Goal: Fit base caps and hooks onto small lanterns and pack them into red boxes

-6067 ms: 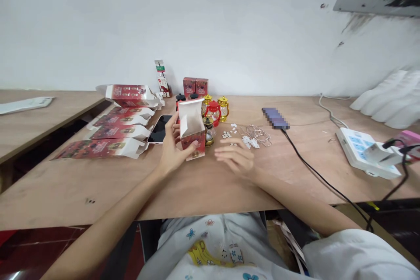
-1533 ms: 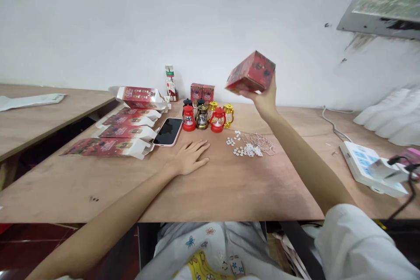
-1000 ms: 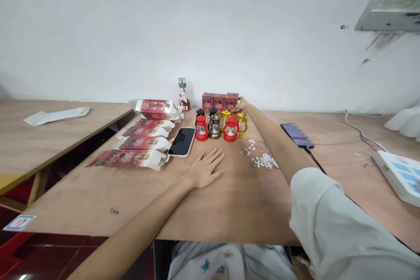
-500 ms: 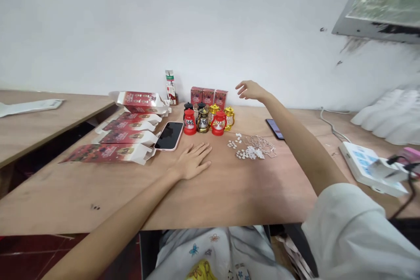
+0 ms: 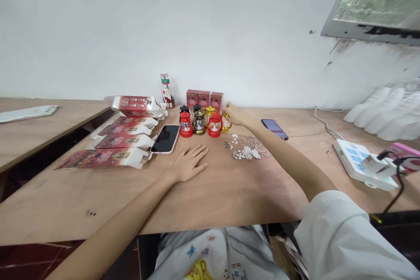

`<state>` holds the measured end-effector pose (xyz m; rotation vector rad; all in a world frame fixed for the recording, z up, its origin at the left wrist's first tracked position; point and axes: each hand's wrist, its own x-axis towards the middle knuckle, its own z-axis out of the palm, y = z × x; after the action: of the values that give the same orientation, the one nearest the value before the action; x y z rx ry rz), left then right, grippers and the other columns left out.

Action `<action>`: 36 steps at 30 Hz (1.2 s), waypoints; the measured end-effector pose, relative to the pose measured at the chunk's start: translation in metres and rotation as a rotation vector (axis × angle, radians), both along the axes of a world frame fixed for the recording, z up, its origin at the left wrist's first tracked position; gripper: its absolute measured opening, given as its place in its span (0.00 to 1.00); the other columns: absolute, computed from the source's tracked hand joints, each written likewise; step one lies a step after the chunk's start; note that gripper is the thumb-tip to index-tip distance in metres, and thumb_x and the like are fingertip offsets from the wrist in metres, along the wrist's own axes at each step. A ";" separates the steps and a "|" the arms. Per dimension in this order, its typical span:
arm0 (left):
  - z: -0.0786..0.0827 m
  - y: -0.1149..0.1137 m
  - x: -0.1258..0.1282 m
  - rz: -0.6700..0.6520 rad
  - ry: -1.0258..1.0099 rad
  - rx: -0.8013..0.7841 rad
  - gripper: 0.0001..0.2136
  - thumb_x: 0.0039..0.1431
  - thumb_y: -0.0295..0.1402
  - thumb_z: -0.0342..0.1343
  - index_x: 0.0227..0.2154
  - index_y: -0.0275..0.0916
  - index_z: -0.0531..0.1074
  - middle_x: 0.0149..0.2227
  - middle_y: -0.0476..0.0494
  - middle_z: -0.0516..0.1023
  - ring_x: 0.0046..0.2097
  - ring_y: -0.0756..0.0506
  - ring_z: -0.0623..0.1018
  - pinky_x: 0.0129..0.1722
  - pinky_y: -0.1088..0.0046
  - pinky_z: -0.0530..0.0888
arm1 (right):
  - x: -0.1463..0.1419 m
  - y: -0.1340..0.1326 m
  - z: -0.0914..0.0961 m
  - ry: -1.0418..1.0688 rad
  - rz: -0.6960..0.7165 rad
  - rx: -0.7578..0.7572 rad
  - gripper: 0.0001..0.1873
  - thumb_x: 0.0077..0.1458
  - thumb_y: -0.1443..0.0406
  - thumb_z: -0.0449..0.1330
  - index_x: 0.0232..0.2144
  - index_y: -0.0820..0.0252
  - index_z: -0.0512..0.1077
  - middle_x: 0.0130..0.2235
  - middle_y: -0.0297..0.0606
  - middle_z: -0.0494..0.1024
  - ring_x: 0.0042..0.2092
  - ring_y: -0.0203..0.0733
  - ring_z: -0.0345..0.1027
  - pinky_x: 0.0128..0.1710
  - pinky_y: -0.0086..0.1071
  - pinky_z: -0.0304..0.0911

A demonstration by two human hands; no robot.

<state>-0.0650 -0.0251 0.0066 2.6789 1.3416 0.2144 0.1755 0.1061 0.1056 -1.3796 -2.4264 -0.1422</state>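
My left hand (image 5: pixel 188 164) lies flat on the wooden table, fingers spread, holding nothing. Just beyond it and to the left is a phone with a dark screen (image 5: pixel 166 139). At the back, my right hand (image 5: pixel 236 114) has its fingers curled round the top of the rightmost gold mini lantern (image 5: pixel 226 127), partly covering it. Beside that lantern several more stand in a tight group: a red lantern (image 5: pixel 215 125) in front, another gold lantern (image 5: pixel 209 113) behind, a bronze-black lantern (image 5: pixel 199 123) and a second red lantern (image 5: pixel 186 125). Black-topped ones are partly hidden behind.
Three small red boxes (image 5: pixel 204 97) stand against the wall. Opened red cartons (image 5: pixel 118 141) line the left side. Small white discs and pieces (image 5: pixel 246 153) and thin metal wires (image 5: pixel 254 143) lie under my right forearm's left side. Another phone (image 5: pixel 274 128) and a power strip (image 5: pixel 364 164) are to the right.
My right hand has come down and left from above the table onto the rightmost gold lantern. My left hand stays flat on the table. The view has shifted slightly.
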 end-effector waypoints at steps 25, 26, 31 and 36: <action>0.017 -0.008 0.012 0.250 -1.423 -0.201 0.27 0.43 0.44 0.64 0.45 0.36 0.68 0.47 0.35 0.75 0.50 0.37 0.76 0.50 0.55 0.72 | -0.050 -0.148 -0.100 0.922 0.301 -0.411 0.09 0.60 0.59 0.53 0.40 0.55 0.69 0.40 0.35 0.75 0.41 0.38 0.71 0.44 0.35 0.66; 0.016 -0.005 0.011 0.266 -1.395 -0.158 0.26 0.43 0.43 0.64 0.45 0.36 0.67 0.47 0.35 0.76 0.49 0.38 0.76 0.51 0.55 0.72 | -0.039 -0.143 -0.098 0.779 0.248 -0.265 0.09 0.62 0.62 0.51 0.38 0.56 0.70 0.40 0.37 0.76 0.42 0.39 0.70 0.45 0.36 0.64; 0.009 0.001 0.008 0.264 -1.189 0.071 0.25 0.42 0.37 0.63 0.44 0.36 0.66 0.47 0.37 0.75 0.50 0.40 0.75 0.51 0.57 0.72 | 0.005 -0.114 -0.093 0.286 -0.066 0.058 0.12 0.58 0.71 0.50 0.38 0.59 0.72 0.39 0.43 0.78 0.46 0.46 0.67 0.46 0.38 0.61; 0.013 0.003 0.004 0.208 -1.041 0.191 0.23 0.41 0.32 0.61 0.45 0.38 0.68 0.47 0.42 0.76 0.50 0.40 0.75 0.53 0.58 0.71 | 0.010 -0.106 -0.094 0.160 -0.219 0.032 0.12 0.55 0.71 0.53 0.41 0.59 0.72 0.42 0.44 0.77 0.47 0.48 0.66 0.46 0.38 0.59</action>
<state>-0.0614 -0.0221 0.0196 1.9380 1.2071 1.5417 0.1851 0.0002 0.0117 -1.5762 -2.1316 -0.1188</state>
